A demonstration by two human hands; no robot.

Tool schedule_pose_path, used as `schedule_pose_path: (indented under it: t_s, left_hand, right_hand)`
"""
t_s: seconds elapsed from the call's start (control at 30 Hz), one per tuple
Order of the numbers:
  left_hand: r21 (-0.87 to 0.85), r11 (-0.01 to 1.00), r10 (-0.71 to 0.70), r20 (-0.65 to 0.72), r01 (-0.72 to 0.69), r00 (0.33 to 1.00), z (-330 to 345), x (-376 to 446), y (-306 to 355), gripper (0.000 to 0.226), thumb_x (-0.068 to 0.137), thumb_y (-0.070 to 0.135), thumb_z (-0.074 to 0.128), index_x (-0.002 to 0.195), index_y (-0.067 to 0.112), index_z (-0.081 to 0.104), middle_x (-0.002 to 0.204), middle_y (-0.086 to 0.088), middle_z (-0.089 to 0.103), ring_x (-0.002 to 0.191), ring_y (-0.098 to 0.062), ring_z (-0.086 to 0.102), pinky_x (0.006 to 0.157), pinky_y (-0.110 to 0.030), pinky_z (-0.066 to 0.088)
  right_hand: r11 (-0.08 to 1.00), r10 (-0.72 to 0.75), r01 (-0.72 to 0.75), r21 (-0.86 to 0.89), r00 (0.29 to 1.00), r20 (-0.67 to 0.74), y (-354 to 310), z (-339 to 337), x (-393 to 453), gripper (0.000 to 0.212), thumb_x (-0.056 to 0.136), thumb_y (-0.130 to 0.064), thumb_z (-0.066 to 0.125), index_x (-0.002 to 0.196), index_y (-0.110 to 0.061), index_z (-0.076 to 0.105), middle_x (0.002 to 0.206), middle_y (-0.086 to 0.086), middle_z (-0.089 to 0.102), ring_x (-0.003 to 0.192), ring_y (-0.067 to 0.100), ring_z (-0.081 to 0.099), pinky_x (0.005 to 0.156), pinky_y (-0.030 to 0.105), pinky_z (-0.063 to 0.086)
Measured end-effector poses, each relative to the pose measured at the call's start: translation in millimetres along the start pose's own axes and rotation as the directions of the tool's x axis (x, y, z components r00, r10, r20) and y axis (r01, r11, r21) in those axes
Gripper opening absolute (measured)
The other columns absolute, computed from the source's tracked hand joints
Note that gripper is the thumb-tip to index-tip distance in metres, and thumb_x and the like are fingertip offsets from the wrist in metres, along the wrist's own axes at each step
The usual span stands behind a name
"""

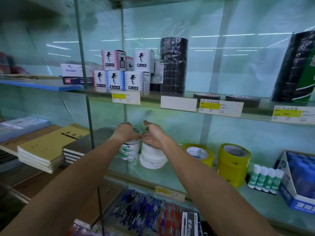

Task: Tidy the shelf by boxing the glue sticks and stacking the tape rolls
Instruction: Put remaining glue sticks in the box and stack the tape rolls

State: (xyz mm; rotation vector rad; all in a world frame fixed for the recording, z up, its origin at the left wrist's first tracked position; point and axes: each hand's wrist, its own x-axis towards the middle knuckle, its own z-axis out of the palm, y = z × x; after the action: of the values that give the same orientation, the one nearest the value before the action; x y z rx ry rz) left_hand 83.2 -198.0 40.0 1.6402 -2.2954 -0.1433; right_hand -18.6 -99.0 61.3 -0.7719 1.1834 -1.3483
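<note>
1. Your left hand [125, 132] curls over the top of a plastic-wrapped stack of tape rolls [130, 150] printed green and white; the fingers grip something small and dark at the top, too hidden to name.
2. Your right hand [154, 136] is released, palm turned inward and fingers relaxed, hovering just over the white tape rolls [152, 158], which stand touching the wrapped stack.
3. To the right of your right hand sit a low yellow tape roll [201, 155] with a green logo on its core, then a taller stack of yellow tape rolls [232, 165] marked in black pen.
4. Further right, four white glue sticks [265, 179] with green labels stand upright just beside the open blue-and-white glue stick box [289, 189], which carries white Chinese characters and holds blue-capped sticks.
5. Above your hands, the upper shelf carries boxes [119, 72] showing a hatted portrait, a white box [72, 70] reading "Guangbo", black tape rolls [173, 65] and yellow-marked price tags [220, 107].
6. Left of your left hand lie yellow notebooks [44, 149]; below your arms lie blue and red pens [144, 212].
</note>
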Motion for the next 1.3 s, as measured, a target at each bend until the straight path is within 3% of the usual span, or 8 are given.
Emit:
schedule_pose_path:
  t_s: [0.2, 0.4, 0.5, 0.6, 0.73, 0.9, 1.13, 1.3]
  left_hand:
    - [0.072, 0.996, 0.048, 0.048, -0.052, 0.998, 4.6, 3.9, -1.6, 0.052, 0.082, 0.050, 0.060, 0.111, 0.006, 0.061, 0.112, -0.014, 0.066, 0.102, -0.028, 0.062, 0.080, -0.030, 0.047]
    - [0.116, 0.992, 0.057, -0.028, -0.053, 0.998, 6.7, -1.6, 1.4, 0.066, 0.088, 0.063, 0.046, 0.119, 0.007, 0.061, 0.121, -0.016, 0.062, 0.116, -0.032, 0.052, 0.099, -0.037, 0.038]
    - [0.090, 0.992, 0.099, -0.183, -0.083, 0.978, 2.2, -13.5, 16.9, 0.063, 0.089, 0.057, 0.049, 0.122, 0.004, 0.057, 0.123, -0.020, 0.057, 0.118, -0.034, 0.049, 0.102, -0.037, 0.034]
    - [-0.117, 0.968, 0.184, -0.280, -0.223, 0.942, -3.5, -34.4, 52.7, 0.046, 0.086, 0.037, 0.062, 0.121, 0.007, 0.062, 0.124, -0.020, 0.058, 0.116, -0.037, 0.051, 0.098, -0.037, 0.041]
    - [-0.290, 0.842, 0.363, -0.320, -0.455, 0.875, -4.3, -78.1, 118.7, 0.022, 0.085, 0.020, 0.063, 0.103, 0.010, 0.073, 0.107, -0.009, 0.071, 0.097, -0.026, 0.064, 0.086, -0.031, 0.047]
    - [-0.372, 0.694, 0.516, -0.341, -0.617, 0.786, 0.4, -137.0, 195.4, 0.014, 0.084, 0.009, 0.063, 0.091, 0.011, 0.074, 0.090, -0.003, 0.074, 0.079, -0.019, 0.066, 0.073, -0.021, 0.040]
    - [-0.512, 0.503, 0.644, -0.316, -0.696, 0.697, 26.7, -206.5, 299.4, 0.013, 0.083, 0.010, 0.065, 0.087, 0.018, 0.075, 0.083, 0.006, 0.073, 0.070, -0.006, 0.064, 0.073, -0.019, 0.045]
    - [-0.534, 0.426, 0.707, -0.308, -0.730, 0.637, 48.3, -240.6, 353.2, 0.016, 0.083, 0.008, 0.063, 0.086, 0.019, 0.074, 0.083, 0.007, 0.073, 0.070, -0.003, 0.063, 0.066, -0.010, 0.040]
  right_hand:
    - [0.999, 0.006, -0.007, -0.034, 1.000, -0.016, 4.7, -1.4, 4.5, 0.058, 0.101, -0.029, 0.048, 0.148, -0.002, 0.027, 0.149, 0.031, 0.030, 0.132, 0.036, 0.044, 0.098, 0.035, 0.042]
    - [0.996, -0.033, 0.029, -0.082, 0.998, -0.060, 0.0, -15.5, -6.8, 0.046, 0.100, -0.028, 0.048, 0.142, -0.009, 0.042, 0.141, 0.023, 0.044, 0.124, 0.035, 0.051, 0.103, 0.039, 0.045]
    - [0.989, -0.079, 0.066, -0.136, 0.992, -0.094, -6.9, -29.0, -25.0, 0.042, 0.099, -0.026, 0.050, 0.135, -0.005, 0.047, 0.132, 0.024, 0.053, 0.117, 0.038, 0.057, 0.098, 0.044, 0.050]
    - [0.959, -0.190, 0.146, -0.244, 0.967, -0.168, -15.6, -49.5, -55.2, 0.031, 0.097, -0.017, 0.054, 0.122, 0.000, 0.052, 0.116, 0.027, 0.062, 0.095, 0.038, 0.066, 0.079, 0.040, 0.058]
    - [0.809, -0.422, 0.238, -0.538, 0.872, -0.249, -22.9, -92.7, -104.8, 0.011, 0.093, -0.012, 0.051, 0.087, -0.008, 0.060, 0.082, 0.017, 0.067, 0.057, 0.026, 0.059, 0.054, 0.031, 0.052]
    - [0.417, -0.687, 0.118, -0.901, 0.690, -0.227, -33.7, -159.9, -171.2, 0.011, 0.086, -0.017, 0.056, 0.090, -0.014, 0.066, 0.089, 0.011, 0.073, 0.089, 0.031, 0.066, 0.079, 0.035, 0.053]
    - [0.403, -0.751, -0.029, -0.915, 0.561, -0.348, -44.4, -293.9, -275.1, 0.011, 0.081, -0.011, 0.060, 0.080, -0.019, 0.053, 0.068, 0.002, 0.062, 0.072, 0.024, 0.058, 0.062, 0.026, 0.037]
    - [0.426, -0.798, -0.198, -0.883, 0.378, -0.470, -52.4, -384.5, -329.7, 0.006, 0.084, -0.015, 0.054, 0.087, -0.018, 0.058, 0.083, 0.010, 0.069, 0.082, 0.032, 0.064, 0.071, 0.035, 0.051]
